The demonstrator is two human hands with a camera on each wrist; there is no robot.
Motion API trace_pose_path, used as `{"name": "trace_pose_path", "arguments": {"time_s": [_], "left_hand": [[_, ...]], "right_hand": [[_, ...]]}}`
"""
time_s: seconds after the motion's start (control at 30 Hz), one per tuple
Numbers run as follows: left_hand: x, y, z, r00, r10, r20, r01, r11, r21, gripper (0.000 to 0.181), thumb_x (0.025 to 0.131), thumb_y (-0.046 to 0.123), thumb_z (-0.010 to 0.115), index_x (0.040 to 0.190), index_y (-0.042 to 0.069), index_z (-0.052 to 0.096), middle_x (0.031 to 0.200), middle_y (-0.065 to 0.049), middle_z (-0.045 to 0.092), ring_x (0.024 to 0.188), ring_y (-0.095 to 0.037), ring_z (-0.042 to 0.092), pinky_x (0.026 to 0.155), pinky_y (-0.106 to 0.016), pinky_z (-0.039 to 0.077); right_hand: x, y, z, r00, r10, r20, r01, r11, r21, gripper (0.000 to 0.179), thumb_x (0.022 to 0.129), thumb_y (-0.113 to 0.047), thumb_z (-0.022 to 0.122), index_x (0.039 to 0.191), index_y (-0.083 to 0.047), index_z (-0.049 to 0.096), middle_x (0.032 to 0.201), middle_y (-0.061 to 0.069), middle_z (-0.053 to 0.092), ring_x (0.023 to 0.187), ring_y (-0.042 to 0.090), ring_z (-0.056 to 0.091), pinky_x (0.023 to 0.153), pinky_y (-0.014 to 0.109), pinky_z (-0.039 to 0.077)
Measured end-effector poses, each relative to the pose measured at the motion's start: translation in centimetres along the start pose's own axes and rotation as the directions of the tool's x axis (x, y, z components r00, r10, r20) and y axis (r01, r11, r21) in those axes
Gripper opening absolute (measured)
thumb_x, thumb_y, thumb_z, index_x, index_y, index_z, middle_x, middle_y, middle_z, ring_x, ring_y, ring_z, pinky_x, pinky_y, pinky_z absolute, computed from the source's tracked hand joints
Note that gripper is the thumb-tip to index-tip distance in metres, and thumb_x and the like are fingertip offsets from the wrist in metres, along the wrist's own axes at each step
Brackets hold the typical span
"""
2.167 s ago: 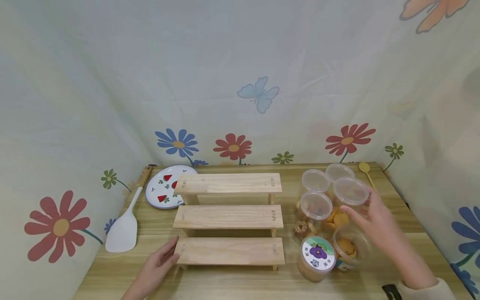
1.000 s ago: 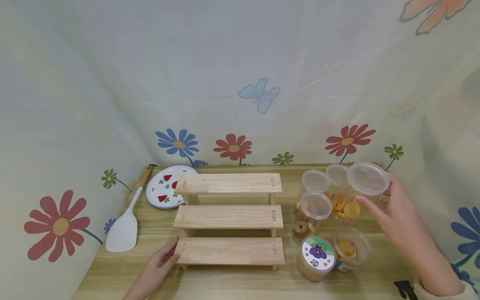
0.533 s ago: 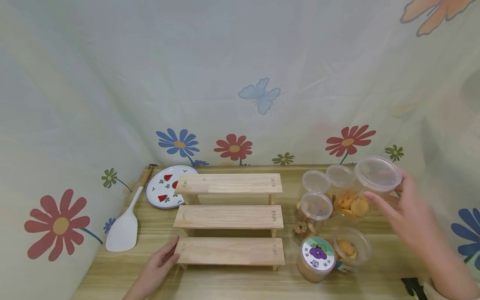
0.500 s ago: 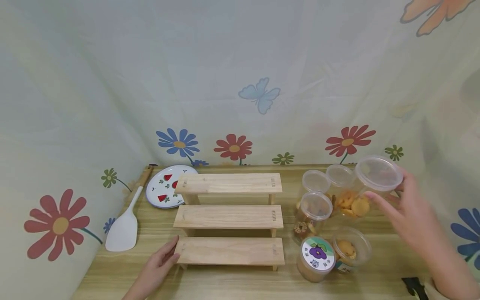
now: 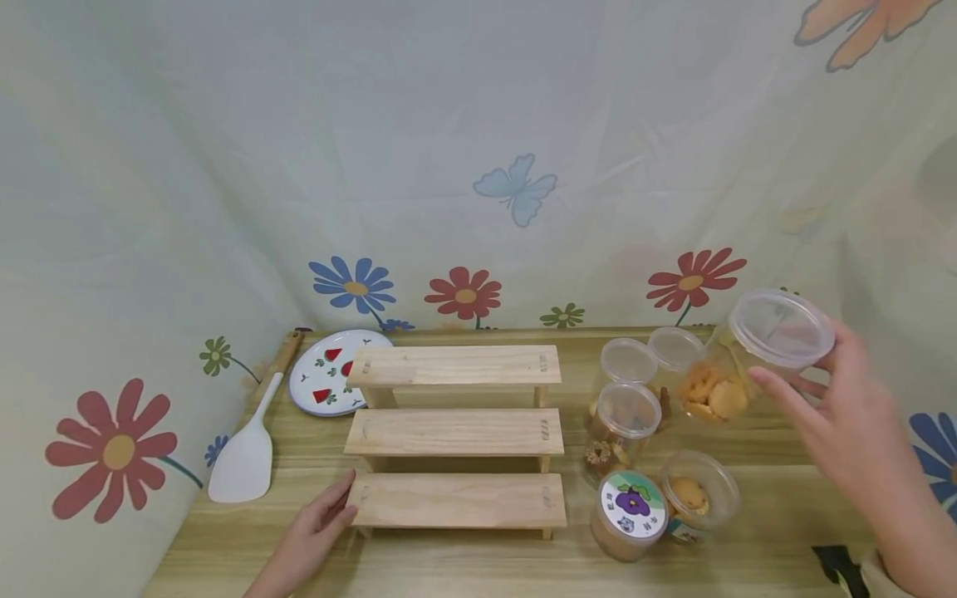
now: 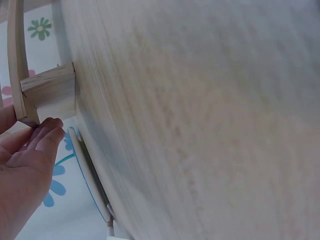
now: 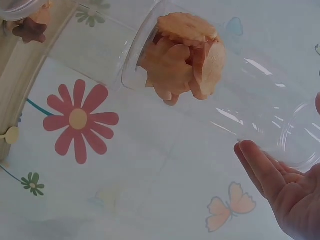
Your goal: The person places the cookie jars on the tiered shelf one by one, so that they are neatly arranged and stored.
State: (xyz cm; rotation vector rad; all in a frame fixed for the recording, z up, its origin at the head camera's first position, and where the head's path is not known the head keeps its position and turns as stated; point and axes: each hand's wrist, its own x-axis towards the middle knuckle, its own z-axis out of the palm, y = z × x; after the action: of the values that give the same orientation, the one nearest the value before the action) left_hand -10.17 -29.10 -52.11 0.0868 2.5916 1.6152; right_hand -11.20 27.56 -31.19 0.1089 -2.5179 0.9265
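Your right fingers [image 7: 257, 160] gripped a cookie jar [image 5: 740, 365] slanting down-left from them; your left fingers [image 6: 47, 141] pinched a tiered rack [image 5: 452, 433].

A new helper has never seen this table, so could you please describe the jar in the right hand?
On the wood-grain table, find the three-step wooden rack, then look right to the clear jars. The right hand holds a clear cookie jar with a plain lid; unlike its standing neighbours, it is held above the table.
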Motion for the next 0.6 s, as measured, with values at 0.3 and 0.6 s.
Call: {"name": "trace_pose_path", "arguments": {"time_s": [0.3,0.6], "left_hand": [[-0.1,-0.1,0.0,1.0,0.019,-0.007,-0.019,1.0,-0.001,0.053,0.097,0.014,0.059,0.141,-0.009,0.039,0.147,-0.022,0.036,0.13,-0.031,0.038,0.097,-0.015,0.036],[0.0,-0.1,0.0,1.0,0.016,-0.002,-0.016,1.0,0.005,0.053,0.097,0.014,0.059,0.141,-0.009,0.039,0.147,-0.023,0.035,0.131,-0.031,0.038,0.098,-0.015,0.035]], "right_hand": [[0.3,-0.9,-0.2,1.0,-0.021,-0.012,0.021,1.0,0.011,0.082,0.092,-0.024,0.068,0.153,-0.012,0.014,0.128,0.029,0.043,0.111,0.051,0.049,0.071,-0.006,0.032],[1.1,-2.0,-0.3,0.997,-0.081,-0.014,0.081,0.996,0.026,0.08,0.09,-0.019,0.071,0.151,-0.01,0.02,0.131,0.025,0.041,0.113,0.048,0.048,0.074,-0.005,0.032]]}}
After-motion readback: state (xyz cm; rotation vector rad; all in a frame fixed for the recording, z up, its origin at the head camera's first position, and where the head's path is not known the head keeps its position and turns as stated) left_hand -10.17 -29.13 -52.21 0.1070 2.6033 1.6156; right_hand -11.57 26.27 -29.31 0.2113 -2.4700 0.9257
